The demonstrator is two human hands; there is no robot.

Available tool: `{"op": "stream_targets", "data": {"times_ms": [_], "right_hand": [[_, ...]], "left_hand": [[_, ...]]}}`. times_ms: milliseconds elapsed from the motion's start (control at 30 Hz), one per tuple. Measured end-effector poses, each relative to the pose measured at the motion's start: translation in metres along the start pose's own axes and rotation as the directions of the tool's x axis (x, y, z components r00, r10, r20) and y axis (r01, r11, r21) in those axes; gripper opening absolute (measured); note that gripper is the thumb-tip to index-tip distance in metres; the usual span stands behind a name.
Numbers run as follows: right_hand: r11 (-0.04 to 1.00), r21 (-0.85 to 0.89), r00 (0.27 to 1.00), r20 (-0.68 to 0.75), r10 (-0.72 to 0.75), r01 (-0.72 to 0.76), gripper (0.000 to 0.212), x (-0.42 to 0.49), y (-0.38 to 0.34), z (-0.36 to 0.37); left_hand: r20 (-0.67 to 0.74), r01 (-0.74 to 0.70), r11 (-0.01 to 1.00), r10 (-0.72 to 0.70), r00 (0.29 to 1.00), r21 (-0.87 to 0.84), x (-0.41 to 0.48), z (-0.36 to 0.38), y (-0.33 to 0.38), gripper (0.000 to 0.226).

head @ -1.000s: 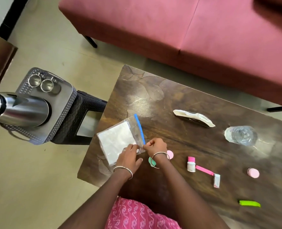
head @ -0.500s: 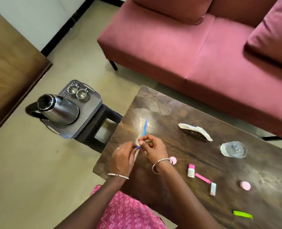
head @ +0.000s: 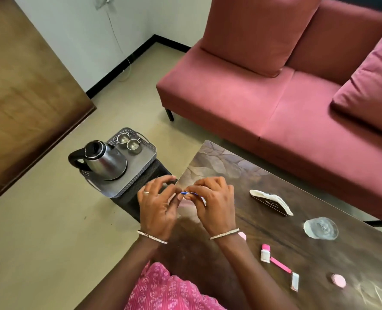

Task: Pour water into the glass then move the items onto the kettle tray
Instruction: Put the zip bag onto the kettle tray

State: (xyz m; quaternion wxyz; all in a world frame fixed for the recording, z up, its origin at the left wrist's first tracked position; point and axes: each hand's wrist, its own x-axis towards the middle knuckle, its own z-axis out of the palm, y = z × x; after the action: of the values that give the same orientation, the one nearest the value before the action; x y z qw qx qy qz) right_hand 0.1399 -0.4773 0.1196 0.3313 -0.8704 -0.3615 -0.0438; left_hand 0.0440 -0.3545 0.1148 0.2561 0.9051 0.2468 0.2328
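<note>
A clear zip bag with a blue seal [head: 186, 193] is held edge-on above the near left corner of the dark wooden table [head: 275, 193]. My left hand [head: 157, 203] and my right hand [head: 212, 202] both pinch its seal. A glass with water [head: 321, 228] stands on the table at the right. The steel kettle [head: 103, 161] sits on the grey kettle tray [head: 140, 157], which rests on a black stool left of the table, with two small steel cups [head: 128, 142] at its far end.
On the table lie a black-and-white packet [head: 271, 202], a small white bottle with a pink cap [head: 265, 253], a pink strip [head: 280, 264], a white sachet [head: 294, 281] and a pink disc [head: 338, 280]. A red sofa [head: 275, 97] stands behind. A wooden panel [head: 17, 86] is at the left.
The bag lay flat on the table corner; both hands have lifted it and turned it edge-on, pinching the blue seal. The view has tilted up and back.
</note>
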Motion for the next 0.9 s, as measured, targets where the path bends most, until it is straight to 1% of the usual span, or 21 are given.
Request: {"op": "stream_targets", "data": {"times_ms": [67, 167, 300, 400, 467, 533, 633, 667, 733, 767, 833, 867, 900], "right_hand": [[0.999, -0.033, 0.999, -0.038, -0.002, 0.0, 0.008, 0.004, -0.007, 0.002], [0.998, -0.038, 0.995, -0.095, 0.038, -0.042, 0.005, 0.011, -0.014, 0.004], [0.992, -0.086, 0.99, -0.119, 0.077, -0.088, 0.006, 0.029, -0.021, 0.004], [0.983, -0.096, 0.98, -0.134, 0.145, -0.159, 0.011, 0.042, -0.026, 0.003], [0.974, -0.107, 0.974, -0.126, 0.187, -0.2, 0.011, 0.049, -0.032, 0.003], [0.97, -0.127, 0.973, -0.124, 0.194, -0.209, 0.01, 0.058, -0.042, 0.007], [0.968, -0.114, 0.969, -0.134, 0.207, -0.222, 0.009, 0.073, -0.056, 0.015], [0.969, -0.059, 0.966, -0.119, 0.23, -0.238, 0.006, 0.079, -0.058, 0.018], [0.94, 0.168, 0.95, -0.045, 0.31, -0.299, 0.007, 0.09, -0.059, 0.026], [0.895, 0.285, 0.935, 0.011, 0.355, -0.344, 0.009, 0.095, -0.06, 0.031], [0.778, 0.478, 0.907, 0.12, 0.403, -0.409, 0.012, 0.103, -0.064, 0.041], [0.724, 0.548, 0.902, 0.157, 0.403, -0.419, 0.014, 0.106, -0.066, 0.047], [0.686, 0.59, 0.898, 0.186, 0.398, -0.426, 0.019, 0.109, -0.067, 0.055]], "left_hand": [[-0.03, 0.028, 0.998, -0.029, 0.999, -0.053, 0.008, -0.011, -0.005, 0.002], [-0.073, 0.063, 0.982, -0.077, 0.994, -0.178, 0.024, -0.029, -0.017, 0.005], [-0.118, 0.049, 0.977, -0.075, 0.99, -0.206, 0.044, -0.052, -0.035, 0.01], [-0.155, 0.077, 0.954, -0.126, 0.98, -0.289, 0.06, -0.07, -0.061, 0.012], [-0.16, 0.084, 0.949, -0.138, 0.977, -0.304, 0.07, -0.079, -0.081, 0.015], [-0.148, 0.084, 0.936, -0.142, 0.979, -0.341, 0.08, -0.088, -0.096, 0.016], [-0.1, 0.126, 0.906, -0.18, 0.979, -0.404, 0.094, -0.093, -0.113, 0.01], [-0.05, 0.166, 0.878, -0.21, 0.976, -0.449, 0.1, -0.094, -0.118, 0.01], [0.087, 0.261, 0.778, -0.259, 0.962, -0.572, 0.112, -0.096, -0.129, 0.018], [0.145, 0.296, 0.726, -0.266, 0.953, -0.621, 0.118, -0.097, -0.134, 0.02], [0.223, 0.346, 0.634, -0.268, 0.937, -0.692, 0.129, -0.1, -0.145, 0.011], [0.24, 0.358, 0.597, -0.271, 0.932, -0.718, 0.134, -0.101, -0.151, 0.006], [0.245, 0.363, 0.569, -0.274, 0.93, -0.738, 0.139, -0.101, -0.157, 0.006]]}}
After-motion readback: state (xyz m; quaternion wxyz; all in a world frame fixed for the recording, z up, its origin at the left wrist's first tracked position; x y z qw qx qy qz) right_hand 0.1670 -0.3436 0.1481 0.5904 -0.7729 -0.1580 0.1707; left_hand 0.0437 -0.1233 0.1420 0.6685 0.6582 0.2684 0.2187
